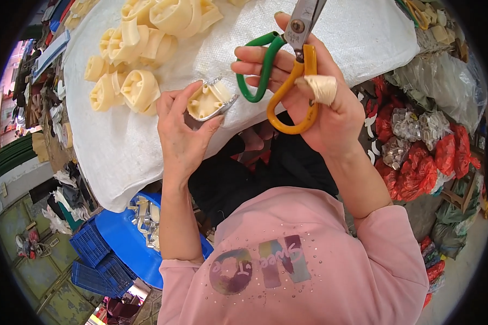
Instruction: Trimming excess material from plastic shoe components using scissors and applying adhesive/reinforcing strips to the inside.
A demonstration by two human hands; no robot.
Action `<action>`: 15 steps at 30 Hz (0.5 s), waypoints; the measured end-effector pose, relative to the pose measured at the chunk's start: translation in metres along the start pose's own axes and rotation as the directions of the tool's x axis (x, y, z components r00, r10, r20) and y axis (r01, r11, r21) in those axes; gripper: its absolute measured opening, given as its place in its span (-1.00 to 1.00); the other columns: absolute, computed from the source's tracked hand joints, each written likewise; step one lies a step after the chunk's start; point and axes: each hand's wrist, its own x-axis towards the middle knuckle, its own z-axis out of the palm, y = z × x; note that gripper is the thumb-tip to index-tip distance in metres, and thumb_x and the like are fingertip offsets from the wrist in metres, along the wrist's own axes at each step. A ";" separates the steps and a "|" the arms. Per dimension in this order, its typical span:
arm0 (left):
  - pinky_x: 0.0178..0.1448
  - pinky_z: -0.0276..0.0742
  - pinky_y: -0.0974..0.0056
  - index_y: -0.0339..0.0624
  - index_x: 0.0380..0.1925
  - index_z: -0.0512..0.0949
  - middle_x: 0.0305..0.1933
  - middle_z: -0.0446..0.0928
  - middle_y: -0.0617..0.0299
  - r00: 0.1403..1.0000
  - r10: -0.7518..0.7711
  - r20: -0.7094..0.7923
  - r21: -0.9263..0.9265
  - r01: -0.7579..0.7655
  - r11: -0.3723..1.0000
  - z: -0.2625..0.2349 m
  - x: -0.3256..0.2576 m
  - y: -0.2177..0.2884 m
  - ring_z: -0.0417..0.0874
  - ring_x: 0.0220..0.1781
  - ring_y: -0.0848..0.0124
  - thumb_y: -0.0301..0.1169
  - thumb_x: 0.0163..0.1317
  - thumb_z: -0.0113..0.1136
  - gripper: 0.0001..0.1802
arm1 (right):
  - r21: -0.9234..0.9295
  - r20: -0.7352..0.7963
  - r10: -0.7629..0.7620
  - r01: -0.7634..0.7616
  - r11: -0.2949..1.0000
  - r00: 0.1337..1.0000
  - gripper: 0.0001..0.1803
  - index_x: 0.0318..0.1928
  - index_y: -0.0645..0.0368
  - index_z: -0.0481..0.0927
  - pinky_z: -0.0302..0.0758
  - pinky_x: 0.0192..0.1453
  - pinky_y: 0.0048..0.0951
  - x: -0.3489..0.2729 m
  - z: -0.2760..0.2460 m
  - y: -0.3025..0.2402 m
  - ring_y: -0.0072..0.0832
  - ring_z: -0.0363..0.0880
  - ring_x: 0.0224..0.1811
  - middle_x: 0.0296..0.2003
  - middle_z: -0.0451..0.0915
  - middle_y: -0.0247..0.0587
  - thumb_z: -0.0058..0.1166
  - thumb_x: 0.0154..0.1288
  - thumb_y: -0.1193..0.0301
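My left hand (180, 125) pinches a hollow cream plastic piece with a shiny silver covering (207, 102), shaped rather like a shoe heel. Its open, ribbed side faces up. In my right hand (333, 108) is a pair of scissors (296, 40), one loop wrapped green and the other orange. My thumb, wound with pale tape, passes by the orange loop, and the other fingers lie loosely behind the handles. The blades point away from me and run out of view at the top. Scissors and silver-covered piece are apart.
Bare cream plastic pieces (141, 89) lie in a pile at the far left of a white woven sheet (124, 168). Below left, a blue basin (111, 233) holds several silver-covered pieces, beside blue crates (100, 273). Red bags (417, 168) and clear plastic (444, 81) lie at right.
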 end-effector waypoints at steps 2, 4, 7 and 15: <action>0.05 0.41 0.32 -0.19 0.02 0.52 -0.17 0.34 0.21 1.000 0.003 0.004 0.003 -0.003 1.000 0.000 0.000 -0.003 0.45 -0.08 0.33 -0.59 -0.24 0.38 -0.34 | 0.086 -0.011 -0.010 0.011 0.996 1.000 -0.35 0.39 0.20 0.02 0.37 0.15 -0.35 0.001 -0.004 0.003 -0.28 0.52 0.00 0.03 0.46 0.16 -0.24 0.30 0.39; 0.05 0.41 0.32 -0.20 0.03 0.52 -0.18 0.34 0.22 1.000 -0.004 0.000 0.010 0.004 1.000 0.000 -0.001 -0.003 0.45 -0.08 0.34 -0.59 -0.24 0.38 -0.34 | 0.176 -0.014 -0.010 0.013 0.984 1.000 -0.38 0.39 0.19 0.01 0.41 0.08 -0.39 0.002 -0.007 0.005 -0.33 0.55 -0.10 -0.01 0.47 0.15 -0.23 0.36 0.37; 0.03 0.41 0.33 -0.20 0.03 0.53 -0.20 0.33 0.23 1.000 0.009 -0.003 -0.014 -0.009 1.000 0.001 -0.001 -0.005 0.44 -0.09 0.36 -0.57 -0.24 0.38 -0.34 | 0.163 0.010 -0.117 0.113 0.980 0.993 -0.41 0.37 0.18 0.04 0.43 -0.10 -0.46 0.003 -0.010 0.010 -0.49 0.47 -0.30 -0.13 0.50 0.02 -0.15 0.39 0.38; -0.12 0.40 0.40 -0.17 0.04 0.55 -0.25 0.30 0.32 1.000 -0.018 0.010 0.066 0.017 0.998 -0.001 0.000 -0.006 0.41 -0.17 0.46 -0.52 -0.24 0.43 -0.33 | 0.174 -0.033 0.012 -0.006 0.985 0.999 -0.43 0.30 0.17 0.14 0.31 -0.21 -0.46 0.012 -0.004 0.050 -0.57 0.30 -0.34 -0.33 0.37 -0.24 -0.10 0.27 0.47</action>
